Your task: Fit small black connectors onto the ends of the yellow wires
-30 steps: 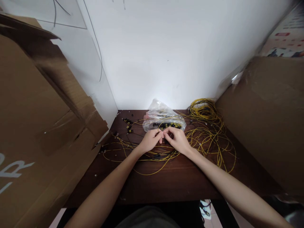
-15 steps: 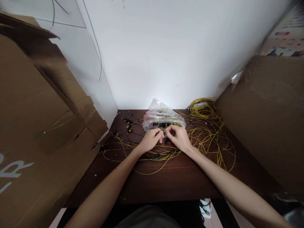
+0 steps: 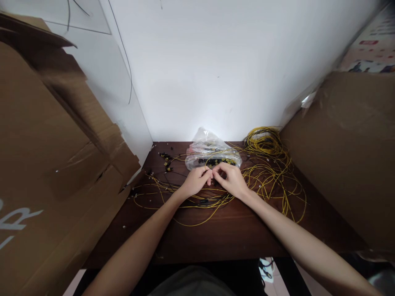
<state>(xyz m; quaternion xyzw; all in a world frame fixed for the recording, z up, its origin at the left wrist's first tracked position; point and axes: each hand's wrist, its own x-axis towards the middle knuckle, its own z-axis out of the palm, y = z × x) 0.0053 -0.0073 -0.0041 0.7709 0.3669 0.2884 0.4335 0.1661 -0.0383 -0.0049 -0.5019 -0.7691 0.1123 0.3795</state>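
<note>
Over the middle of the dark table, my left hand (image 3: 196, 181) is closed in a pinch on a thin yellow wire (image 3: 206, 161) that arcs up from its fingertips. My right hand (image 3: 230, 177) is also pinched, its fingertips meeting those of the left; whatever is between them is too small to make out. Just behind both hands lies a clear plastic bag (image 3: 212, 144) with small black and yellow connectors (image 3: 212, 162) at its opening. Below the hands, yellow and black wires (image 3: 216, 203) run across the table.
A coil of yellow wire (image 3: 262, 139) sits at the back right, with looser loops in front. More black connectors (image 3: 168, 166) lie to the left on the brown table (image 3: 216, 242). Cardboard boxes stand at left (image 3: 55, 164) and right (image 3: 339, 156), a white wall (image 3: 210, 74) behind.
My right hand has moved slightly left, closing the small gap so that its fingertips meet those of my left hand. The left hand has stayed nearly still.
</note>
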